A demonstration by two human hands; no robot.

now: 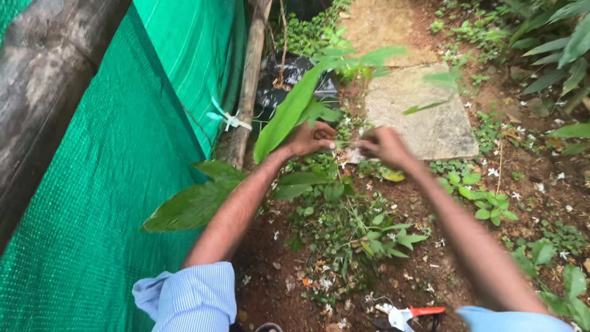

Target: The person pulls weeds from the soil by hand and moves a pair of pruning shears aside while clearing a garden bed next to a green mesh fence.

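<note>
My left hand and my right hand reach out side by side over a young plant with long green leaves. The fingers of both hands are curled and pinch something small and pale between them; the blur hides what it is. One broad leaf rises just behind my left hand. Another large leaf hangs under my left forearm. Both sleeves are light blue and pushed up.
Green shade netting on wooden posts runs along the left. A flat stone slab lies beyond my right hand. Red-handled pruning shears lie on the soil near my feet. Low weeds and fallen white petals cover the ground.
</note>
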